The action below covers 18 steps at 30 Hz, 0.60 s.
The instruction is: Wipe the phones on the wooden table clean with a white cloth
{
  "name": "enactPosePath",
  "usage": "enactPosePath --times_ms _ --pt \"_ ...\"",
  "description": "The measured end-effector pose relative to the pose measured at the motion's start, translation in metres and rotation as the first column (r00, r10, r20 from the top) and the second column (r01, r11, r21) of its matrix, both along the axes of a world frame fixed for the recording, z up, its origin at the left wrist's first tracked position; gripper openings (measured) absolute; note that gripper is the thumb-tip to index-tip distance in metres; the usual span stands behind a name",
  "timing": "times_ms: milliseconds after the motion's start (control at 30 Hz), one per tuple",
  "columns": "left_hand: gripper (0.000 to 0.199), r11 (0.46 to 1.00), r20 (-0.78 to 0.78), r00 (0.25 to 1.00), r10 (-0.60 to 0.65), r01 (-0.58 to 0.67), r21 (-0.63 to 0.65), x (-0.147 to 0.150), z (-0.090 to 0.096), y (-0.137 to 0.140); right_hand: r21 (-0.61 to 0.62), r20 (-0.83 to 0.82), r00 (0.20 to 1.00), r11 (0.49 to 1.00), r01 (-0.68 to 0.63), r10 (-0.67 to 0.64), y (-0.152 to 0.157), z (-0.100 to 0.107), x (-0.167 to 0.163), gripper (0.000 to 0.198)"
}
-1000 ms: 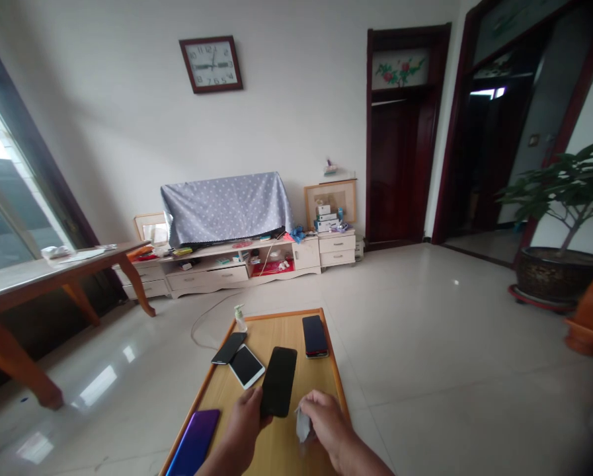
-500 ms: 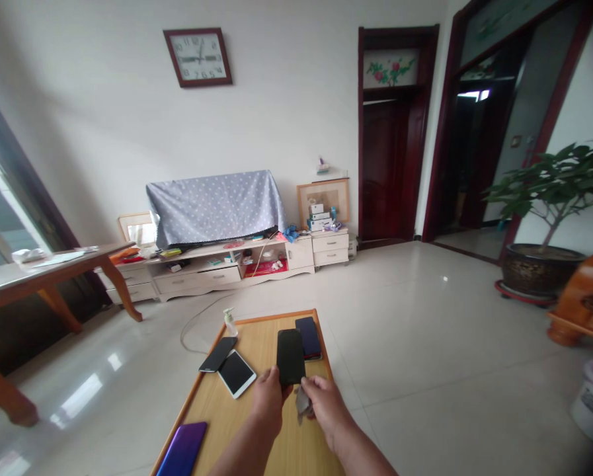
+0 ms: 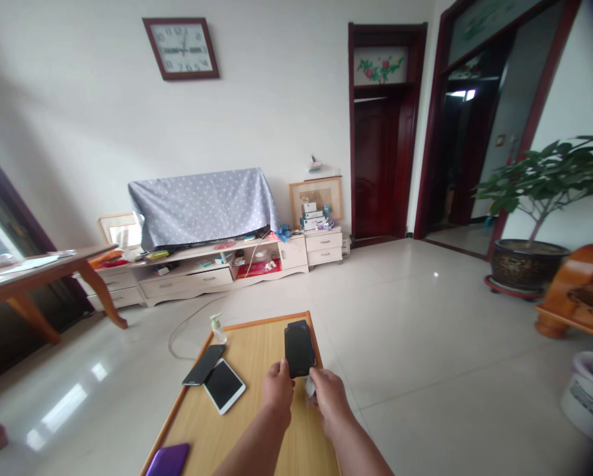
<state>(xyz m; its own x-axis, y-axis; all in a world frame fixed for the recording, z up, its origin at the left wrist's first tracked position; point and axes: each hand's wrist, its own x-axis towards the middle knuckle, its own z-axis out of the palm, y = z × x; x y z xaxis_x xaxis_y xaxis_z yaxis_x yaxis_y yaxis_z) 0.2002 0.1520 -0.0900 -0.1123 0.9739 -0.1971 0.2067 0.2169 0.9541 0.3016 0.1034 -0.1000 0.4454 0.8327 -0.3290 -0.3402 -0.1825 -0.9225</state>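
Observation:
A black phone (image 3: 299, 352) is held up over the wooden table between both hands. My left hand (image 3: 278, 391) is closed on its lower left edge, thumb on the front. My right hand (image 3: 330, 396) pinches the lower right corner, and a crumpled grey cloth (image 3: 311, 390) hangs from the same fingers. Behind the held phone, a dark blue device (image 3: 297, 324) lies on the table, mostly covered from view. To the left, a black phone (image 3: 204, 365) rests against a white phone (image 3: 225, 387) with a dark screen. A purple phone (image 3: 168, 460) lies at the near left edge.
A pump bottle (image 3: 217, 329) stands at the far left corner of the low wooden table (image 3: 256, 344). Beyond the tiled floor is a white TV cabinet (image 3: 192, 284) under a dotted cloth. A potted plant (image 3: 529, 264) and a white bucket (image 3: 591, 396) are at the right.
Both hands have moved slightly right and away with the black phone, which now covers most of the dark blue device. The camera view has shifted a little to the right.

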Motion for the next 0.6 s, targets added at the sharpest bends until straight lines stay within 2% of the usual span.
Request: enactPosePath --times_ms 367,600 --pt "0.062 0.997 -0.052 0.999 0.009 -0.005 0.076 0.005 -0.016 0.018 -0.001 -0.053 0.998 1.000 0.015 -0.015 0.019 -0.007 0.009 0.031" --pt "0.067 0.997 0.012 1.000 -0.012 0.011 0.070 0.010 -0.017 0.014 -0.017 -0.058 0.998 1.000 0.001 -0.002 0.025 -0.010 0.009 0.035"
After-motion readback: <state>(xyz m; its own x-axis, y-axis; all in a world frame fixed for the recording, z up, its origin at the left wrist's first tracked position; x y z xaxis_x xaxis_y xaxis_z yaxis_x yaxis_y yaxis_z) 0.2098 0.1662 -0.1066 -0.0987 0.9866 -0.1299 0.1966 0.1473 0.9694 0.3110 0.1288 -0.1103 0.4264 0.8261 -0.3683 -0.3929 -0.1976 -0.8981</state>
